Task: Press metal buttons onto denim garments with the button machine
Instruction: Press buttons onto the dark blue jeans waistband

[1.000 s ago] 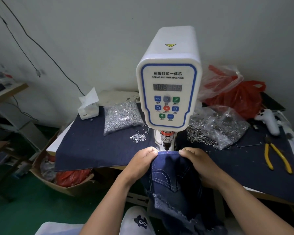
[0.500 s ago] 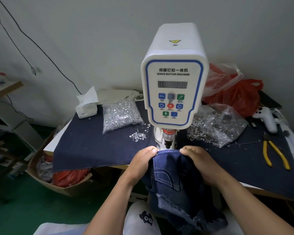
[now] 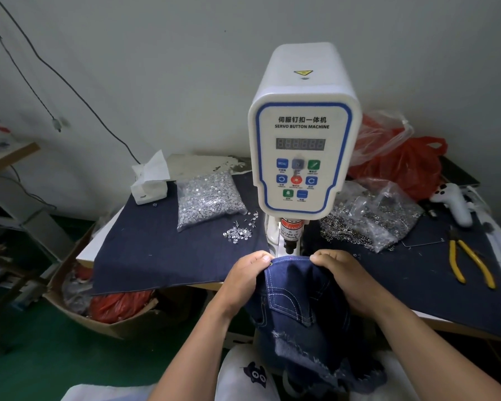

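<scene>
Head view, fingers: the left hand [image 3: 248, 277] and right hand [image 3: 342, 273] each pinch the top edge of the denim garment [image 3: 298, 308], fingers curled over the hem, clenched on cloth.
Garment place: its upper edge lies stretched between the 2 hands, directly under the press head [image 3: 290, 237] of the button machine [image 3: 302, 151]; the rest hangs off the front of the surface [image 3: 162, 256] toward the lap, frayed hem lowest.
Work done: 1 small brass-coloured stud [image 3: 271, 263] shows at the garment's corner beside the left thumb, so at least 1 fastener appears already set; I cannot tell whether others are.
Work in hand: judged as positioning the hem under the die for a press; whether a button is loaded in the die cannot be seen.
Work left: the 2 bags of metal parts, the left bag [image 3: 209, 198] and the right bag [image 3: 373, 215], look nearly full, with loose pieces [image 3: 239, 231] spilled near the machine, which suggests many presses remain.
Outer things: yellow-handled pliers [image 3: 469, 264] and a white controller [image 3: 453, 202] lie well apart on the right, a tissue box [image 3: 149, 183] at the back left.
</scene>
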